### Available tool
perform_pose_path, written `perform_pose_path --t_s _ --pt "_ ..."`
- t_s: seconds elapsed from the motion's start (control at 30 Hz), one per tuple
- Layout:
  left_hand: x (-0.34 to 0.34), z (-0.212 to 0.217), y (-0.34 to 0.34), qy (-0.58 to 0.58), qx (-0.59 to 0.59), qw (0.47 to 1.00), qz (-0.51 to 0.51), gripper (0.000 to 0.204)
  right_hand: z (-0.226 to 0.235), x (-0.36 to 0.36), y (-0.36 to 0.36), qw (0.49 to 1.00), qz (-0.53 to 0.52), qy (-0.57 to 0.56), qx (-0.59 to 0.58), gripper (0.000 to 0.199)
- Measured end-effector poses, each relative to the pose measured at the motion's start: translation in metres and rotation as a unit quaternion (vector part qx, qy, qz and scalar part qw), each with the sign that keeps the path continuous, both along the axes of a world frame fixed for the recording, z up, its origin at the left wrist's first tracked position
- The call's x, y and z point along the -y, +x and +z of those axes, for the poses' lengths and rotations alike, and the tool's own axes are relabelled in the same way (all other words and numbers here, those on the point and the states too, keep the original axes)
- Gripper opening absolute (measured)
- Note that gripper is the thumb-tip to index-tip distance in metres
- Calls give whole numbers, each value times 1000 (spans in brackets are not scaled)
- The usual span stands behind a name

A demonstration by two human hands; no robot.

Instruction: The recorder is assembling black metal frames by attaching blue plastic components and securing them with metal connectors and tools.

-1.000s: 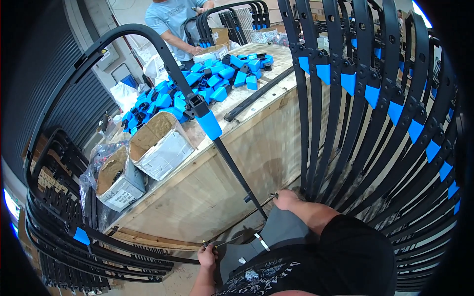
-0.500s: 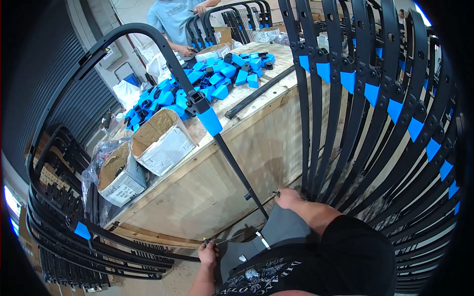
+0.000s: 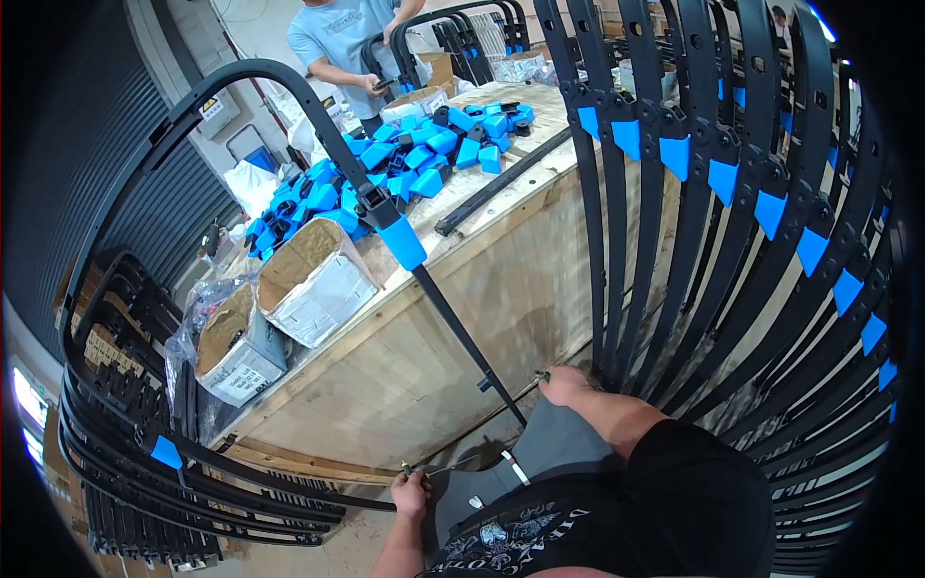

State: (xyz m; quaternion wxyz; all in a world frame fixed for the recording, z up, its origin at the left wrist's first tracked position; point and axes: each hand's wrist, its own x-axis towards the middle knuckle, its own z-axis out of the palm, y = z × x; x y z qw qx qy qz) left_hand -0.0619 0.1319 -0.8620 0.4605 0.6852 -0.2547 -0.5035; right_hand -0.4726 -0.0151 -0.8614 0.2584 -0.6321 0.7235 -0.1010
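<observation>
My left hand [image 3: 411, 493] is closed low in front of me around a small tool [image 3: 408, 470] with a yellow-and-black end. A thin rod [image 3: 453, 465] runs rightward from it; it looks like a screwdriver, though the fingers cover most of the handle. My right hand [image 3: 567, 386] is closed beside the crate's foot, pinching a small dark object [image 3: 543, 377] whose kind I cannot make out. Between the hands stands the lower leg of a large black bent-tube frame [image 3: 467, 332]. A blue sleeve [image 3: 402, 243] sits at its joint. Neither hand touches that joint.
Blue-and-black plastic caps [image 3: 419, 154] lie heaped on a wooden crate [image 3: 462, 385], near two worn cardboard boxes [image 3: 323, 299] and a black bar [image 3: 501, 183]. Black frames with blue sleeves [image 3: 723, 181] crowd the right; others [image 3: 212, 491] stack left. Across the crate a person [image 3: 342, 43] stands.
Both my hands keep their holds with little movement. The view has shifted slightly against the frame. Across the crate, the other person's lower hand has risen, with a dark object in it.
</observation>
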Motion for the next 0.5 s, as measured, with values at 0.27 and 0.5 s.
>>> perform_pose_path --t_s 0.27,0.5 --pt "0 -2 -2 -4 17 1000 -1 13 -1 0 0 1000 -4 5 -3 44" --pt "-3 -2 0 -3 39 999 -18 14 0 0 2 1000 7 2 0 43"
